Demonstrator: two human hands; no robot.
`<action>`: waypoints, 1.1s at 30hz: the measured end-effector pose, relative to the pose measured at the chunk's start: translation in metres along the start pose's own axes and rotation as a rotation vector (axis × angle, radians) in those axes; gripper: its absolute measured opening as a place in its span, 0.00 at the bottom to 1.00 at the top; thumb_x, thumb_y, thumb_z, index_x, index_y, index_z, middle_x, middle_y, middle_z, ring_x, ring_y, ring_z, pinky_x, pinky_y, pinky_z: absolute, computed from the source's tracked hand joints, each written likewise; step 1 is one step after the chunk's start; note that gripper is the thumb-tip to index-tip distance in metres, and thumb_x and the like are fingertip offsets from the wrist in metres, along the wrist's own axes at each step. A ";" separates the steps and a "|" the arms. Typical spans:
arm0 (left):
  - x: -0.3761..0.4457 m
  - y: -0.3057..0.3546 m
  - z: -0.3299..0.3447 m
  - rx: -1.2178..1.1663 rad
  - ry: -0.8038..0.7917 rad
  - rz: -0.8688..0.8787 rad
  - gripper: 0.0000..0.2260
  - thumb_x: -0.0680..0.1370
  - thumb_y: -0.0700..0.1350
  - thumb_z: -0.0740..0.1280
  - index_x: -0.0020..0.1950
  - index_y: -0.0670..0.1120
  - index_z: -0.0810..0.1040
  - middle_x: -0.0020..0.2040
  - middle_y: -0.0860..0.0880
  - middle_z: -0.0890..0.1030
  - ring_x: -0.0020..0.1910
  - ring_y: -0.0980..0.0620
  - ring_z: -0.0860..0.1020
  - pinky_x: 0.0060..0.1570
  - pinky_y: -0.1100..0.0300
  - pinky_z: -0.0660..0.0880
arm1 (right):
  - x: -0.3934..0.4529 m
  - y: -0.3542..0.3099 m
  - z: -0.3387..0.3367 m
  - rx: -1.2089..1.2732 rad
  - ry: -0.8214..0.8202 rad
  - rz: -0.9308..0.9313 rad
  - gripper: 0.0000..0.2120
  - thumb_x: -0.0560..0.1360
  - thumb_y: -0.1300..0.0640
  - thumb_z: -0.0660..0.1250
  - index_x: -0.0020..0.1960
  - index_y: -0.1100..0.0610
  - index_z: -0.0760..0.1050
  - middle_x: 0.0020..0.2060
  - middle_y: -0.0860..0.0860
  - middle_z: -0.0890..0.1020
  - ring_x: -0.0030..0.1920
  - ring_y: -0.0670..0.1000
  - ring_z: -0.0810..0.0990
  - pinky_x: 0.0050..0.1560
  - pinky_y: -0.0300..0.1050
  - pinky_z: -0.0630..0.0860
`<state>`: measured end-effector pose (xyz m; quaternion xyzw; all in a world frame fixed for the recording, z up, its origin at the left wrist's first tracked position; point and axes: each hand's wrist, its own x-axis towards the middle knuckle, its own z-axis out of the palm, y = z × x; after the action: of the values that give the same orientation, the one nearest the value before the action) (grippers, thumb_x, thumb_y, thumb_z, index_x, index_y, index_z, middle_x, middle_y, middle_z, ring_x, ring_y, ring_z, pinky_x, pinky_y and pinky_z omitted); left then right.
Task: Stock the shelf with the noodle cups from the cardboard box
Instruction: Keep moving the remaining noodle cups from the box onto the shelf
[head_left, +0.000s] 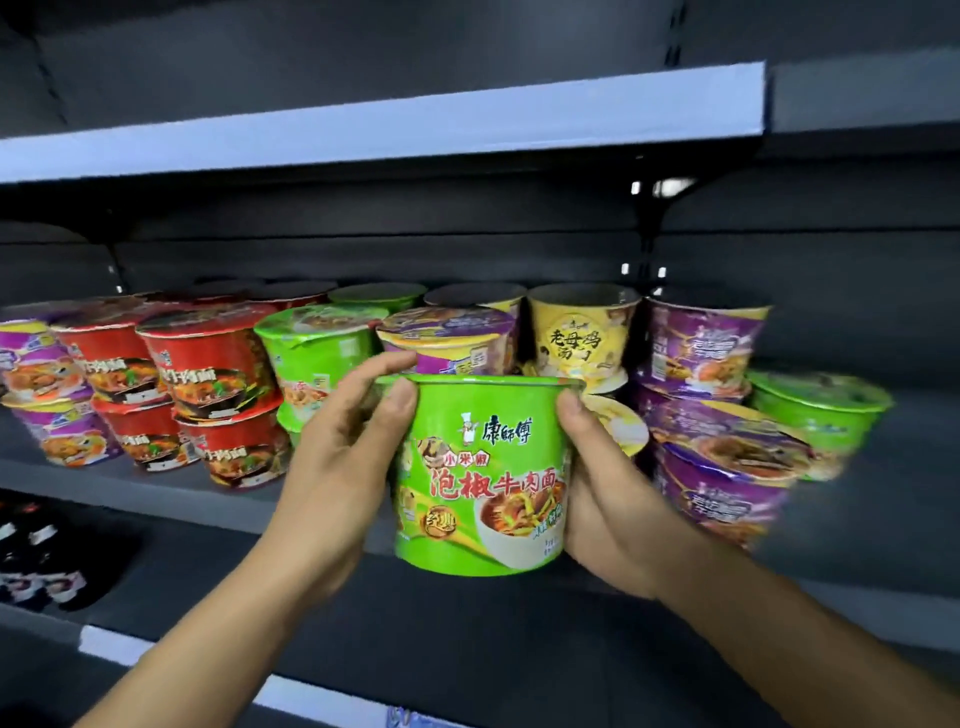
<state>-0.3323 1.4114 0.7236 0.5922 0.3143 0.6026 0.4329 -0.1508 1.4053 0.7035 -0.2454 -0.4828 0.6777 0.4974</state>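
Note:
A green noodle cup (480, 475) with red lettering is held upright in front of the middle shelf (156, 493). My left hand (343, 467) grips its left side, thumb and forefinger curled over the rim. My right hand (602, 499) grips its right side, thumb on the rim. Behind it the shelf holds stacked cups: red ones (208, 364), green ones (317, 353), a yellow one (582, 332) and purple ones (701, 348). The cardboard box is out of view.
Another green cup (818, 410) stands at the far right of the row, with bare dark shelf beyond it. The upper shelf (363, 135) hangs overhead. Dark packaged goods (36, 566) lie on the lower shelf at the left.

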 end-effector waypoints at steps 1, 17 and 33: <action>0.000 0.001 0.011 0.013 -0.025 0.016 0.15 0.71 0.56 0.66 0.57 0.55 0.78 0.50 0.49 0.83 0.46 0.54 0.82 0.40 0.60 0.78 | -0.009 -0.010 -0.009 0.002 0.009 0.004 0.45 0.55 0.34 0.77 0.67 0.49 0.72 0.63 0.51 0.78 0.64 0.52 0.77 0.64 0.51 0.73; 0.004 -0.003 0.196 -0.085 -0.104 0.043 0.23 0.68 0.52 0.68 0.61 0.52 0.69 0.46 0.63 0.83 0.50 0.62 0.80 0.55 0.60 0.74 | -0.118 -0.120 -0.145 -0.036 0.078 -0.227 0.43 0.62 0.45 0.78 0.70 0.62 0.67 0.65 0.59 0.75 0.67 0.56 0.73 0.69 0.54 0.66; 0.075 0.005 0.329 0.012 -0.276 -0.084 0.11 0.78 0.43 0.66 0.60 0.48 0.76 0.49 0.55 0.81 0.47 0.60 0.79 0.53 0.63 0.76 | -0.123 -0.200 -0.250 -0.104 0.282 -0.420 0.53 0.57 0.37 0.78 0.72 0.65 0.64 0.66 0.62 0.73 0.68 0.60 0.72 0.70 0.61 0.63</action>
<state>-0.0027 1.4320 0.7949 0.6586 0.2798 0.4947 0.4932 0.1871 1.4031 0.7616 -0.2570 -0.4835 0.4929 0.6762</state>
